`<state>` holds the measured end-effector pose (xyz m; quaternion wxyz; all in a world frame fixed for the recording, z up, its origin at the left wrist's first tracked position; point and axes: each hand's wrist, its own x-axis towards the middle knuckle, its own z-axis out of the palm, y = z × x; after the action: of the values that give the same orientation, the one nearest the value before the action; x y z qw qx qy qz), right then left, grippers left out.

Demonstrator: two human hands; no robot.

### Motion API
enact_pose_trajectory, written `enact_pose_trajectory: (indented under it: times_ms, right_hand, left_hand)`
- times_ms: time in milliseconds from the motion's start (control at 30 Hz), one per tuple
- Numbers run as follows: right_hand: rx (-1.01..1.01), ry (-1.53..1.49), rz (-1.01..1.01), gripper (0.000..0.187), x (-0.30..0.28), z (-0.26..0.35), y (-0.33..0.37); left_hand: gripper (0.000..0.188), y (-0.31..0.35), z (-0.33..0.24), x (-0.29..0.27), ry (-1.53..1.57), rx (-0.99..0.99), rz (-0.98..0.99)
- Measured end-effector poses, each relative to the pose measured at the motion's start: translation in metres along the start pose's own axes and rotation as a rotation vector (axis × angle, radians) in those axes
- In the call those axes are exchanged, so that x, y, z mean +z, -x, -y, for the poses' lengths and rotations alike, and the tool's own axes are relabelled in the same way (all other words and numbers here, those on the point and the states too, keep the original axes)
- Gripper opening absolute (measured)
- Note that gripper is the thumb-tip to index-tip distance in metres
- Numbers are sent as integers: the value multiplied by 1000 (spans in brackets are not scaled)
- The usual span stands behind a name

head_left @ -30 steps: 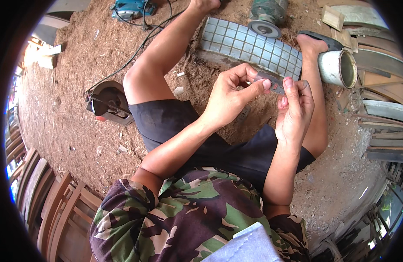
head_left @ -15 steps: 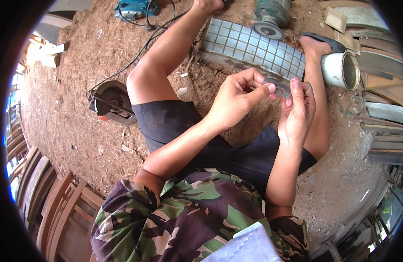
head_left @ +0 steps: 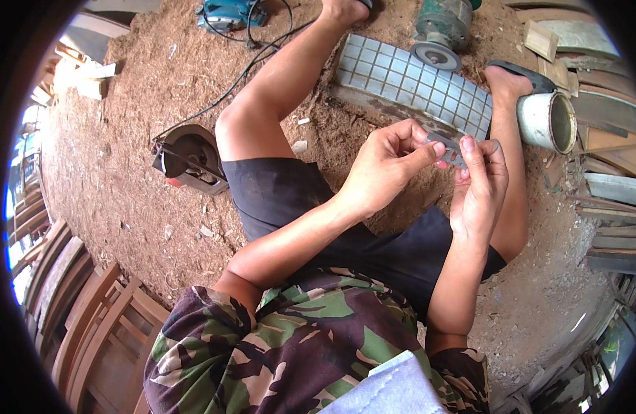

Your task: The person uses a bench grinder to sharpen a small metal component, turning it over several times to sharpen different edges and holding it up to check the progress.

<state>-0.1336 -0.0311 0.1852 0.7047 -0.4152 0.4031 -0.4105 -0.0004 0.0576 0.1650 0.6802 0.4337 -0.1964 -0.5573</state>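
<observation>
Against the earlier frame, found ground (head_left: 138, 172) and tiled block (head_left: 411, 79) shifted rightward in view; found left hand (head_left: 383, 169) and right hand (head_left: 478, 190) still pinching a small grey plate (head_left: 453, 156) between thumbs and fingers, near the block's near right corner. Noted wooden frames (head_left: 111, 345) at the ground's lower left, stacked boards (head_left: 616, 148) along its right edge, green grinder (head_left: 443, 27) obstructing the block's far edge, white bucket (head_left: 537, 121) past the right leg (head_left: 512, 200), circular saw (head_left: 190, 160) beside the left leg (head_left: 263, 117). Observed widest room for movement between saw and frames, narrower between knees and block.
</observation>
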Motion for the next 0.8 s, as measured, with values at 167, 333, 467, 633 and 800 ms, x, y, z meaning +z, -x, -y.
enact_pose_trajectory:
  times_ms: [167,333,467,633,800]
  right_hand:
    - [13,-10,17,23,-4,-3,1]
    - [16,17,12,21,0,2,5]
    - [18,-3,-5,18,-2,1,5]
    - [4,-38,14,16,-6,-2,4]
    - [14,-40,21,16,-1,2,7]
  left_hand:
    - [13,3,0,1,36,-13,2]
    - [13,5,2,-1,50,-12,2]
    - [13,5,4,1,23,4,-26]
    - [13,5,0,2,-17,-5,-33]
    - [14,4,2,0,18,2,-44]
